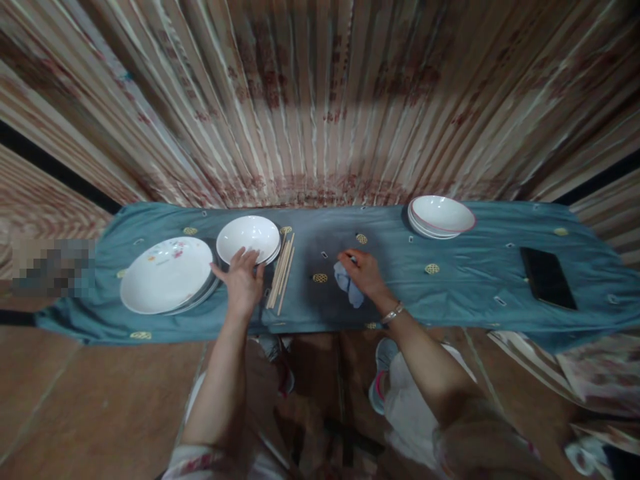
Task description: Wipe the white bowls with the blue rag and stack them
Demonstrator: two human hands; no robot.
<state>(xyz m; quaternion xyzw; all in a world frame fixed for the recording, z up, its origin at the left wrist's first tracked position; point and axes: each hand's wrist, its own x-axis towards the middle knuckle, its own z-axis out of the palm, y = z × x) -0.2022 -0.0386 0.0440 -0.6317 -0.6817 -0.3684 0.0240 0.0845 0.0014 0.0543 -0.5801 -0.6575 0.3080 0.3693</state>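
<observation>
My left hand (243,280) has its fingers spread at the near rim of a small stack of white bowls (249,237); whether it touches the rim I cannot tell. Just right of those bowls lie several light wooden chopsticks (283,275), roughly side by side. Fingers closed, my right hand (363,270) grips a crumpled light-blue cloth (346,285) over the middle of the table. To the left of my left hand is a stack of large white plates (167,277), the top one with a floral pattern.
A teal tablecloth (465,287) with yellow pineapple prints covers the long narrow table. Further right stand stacked white bowls with a pink rim (443,213), and a dark flat phone-like object (547,278) lies near the right end. A pleated curtain (320,100) hangs behind.
</observation>
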